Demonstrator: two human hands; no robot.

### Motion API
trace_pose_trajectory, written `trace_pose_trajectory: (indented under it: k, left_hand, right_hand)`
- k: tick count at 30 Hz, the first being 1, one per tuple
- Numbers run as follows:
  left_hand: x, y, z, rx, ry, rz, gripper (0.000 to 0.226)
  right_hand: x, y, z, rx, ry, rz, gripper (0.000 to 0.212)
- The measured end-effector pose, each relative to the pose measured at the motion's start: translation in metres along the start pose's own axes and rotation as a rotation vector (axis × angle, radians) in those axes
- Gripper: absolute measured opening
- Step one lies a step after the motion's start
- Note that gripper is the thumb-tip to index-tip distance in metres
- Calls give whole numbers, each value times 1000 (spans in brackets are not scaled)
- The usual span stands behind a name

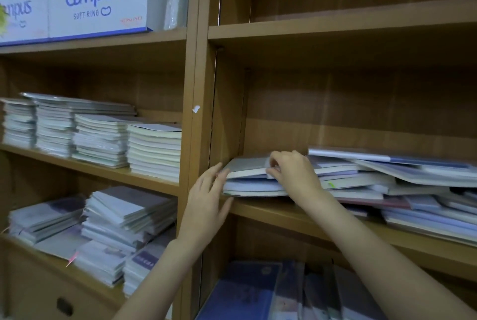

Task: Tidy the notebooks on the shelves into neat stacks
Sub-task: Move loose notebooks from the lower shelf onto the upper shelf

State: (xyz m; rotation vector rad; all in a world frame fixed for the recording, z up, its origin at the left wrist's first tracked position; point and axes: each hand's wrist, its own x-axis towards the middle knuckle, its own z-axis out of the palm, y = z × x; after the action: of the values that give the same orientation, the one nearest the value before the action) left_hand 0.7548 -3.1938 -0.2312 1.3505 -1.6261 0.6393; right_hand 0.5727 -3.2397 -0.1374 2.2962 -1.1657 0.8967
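Notebooks (pixel 387 180) lie in a loose slide along the middle shelf (pixel 309 219) of the right-hand bay, fanned and overlapping toward the right, so I begin at the left end where a few of them can be squared against the upright; my right hand (pixel 291 172) has its grip curled over the front edge of the top notebook (pixel 245 166) there, thumb under and fingers on the cover, pinching it so I can lift or draw it into line; my left hand (pixel 206 203) stands with the grip slack and fingers nearly straight, holding nothing, its fingertips just at the left edge of the lower notebooks (pixel 250 188), I judge as a stop so the pile does not shove sideways into the upright (pixel 204 113); the left bay's stacks (pixel 103 136) on its middle shelf already sit in even piles, while those below (pixel 116 224) lean askew; most of the right-hand heap is not yet sorted.
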Motion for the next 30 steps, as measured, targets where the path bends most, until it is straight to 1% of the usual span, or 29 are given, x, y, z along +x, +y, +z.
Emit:
trace_pose_trajectory:
  k: [1,3,4,5,7,9,12,14,20,22,24,25,26,27,28,30]
  left_hand:
    - [1,0,0,14,-58,8,64]
    - [4,1,1,-28,-223,-64,70]
    - [5,2,1,-49,-275,-106,71]
    - [5,2,2,-57,-291,-129,72]
    - [5,3,1,-78,-262,-145,71]
    - [3,4,0,-86,-210,-128,68]
    - [4,9,-1,-123,-84,-61,61]
    - [9,18,-2,-144,-41,-49,59]
    - [20,61,3,-191,-85,-82,57]
    - [24,76,8,-228,-92,-78,55]
    - [28,95,15,-241,-99,-37,54]
    - [30,106,18,-240,-101,-18,54]
    - [32,117,22,-237,-101,4,55]
    - [33,127,26,-230,-102,30,55]
    - [34,138,29,-217,-112,56,56]
    - [35,157,36,-146,-169,88,58]
  right_hand:
    - [3,-4,4,3,4,34,13]
    - [10,-11,9,11,-13,80,13]
    - [13,-14,10,33,-25,96,13]
    - [15,-15,10,75,-37,109,13]
    - [10,-12,6,196,-65,110,17]
    - [-7,-5,-2,230,-66,52,25]
    - [-42,9,-16,187,56,4,32]
    - [-58,19,-25,155,118,2,35]
    - [-78,52,-68,-5,184,35,35]
    - [-83,68,-88,-120,136,134,43]
    - [-87,90,-104,-181,-52,306,59]
    - [-90,102,-108,-185,-155,367,64]
    - [-95,114,-109,-188,-220,386,65]
    - [-100,124,-109,-199,-230,366,60]
    - [-105,134,-108,-211,-189,332,53]
    - [-110,146,-111,-215,-69,311,46]
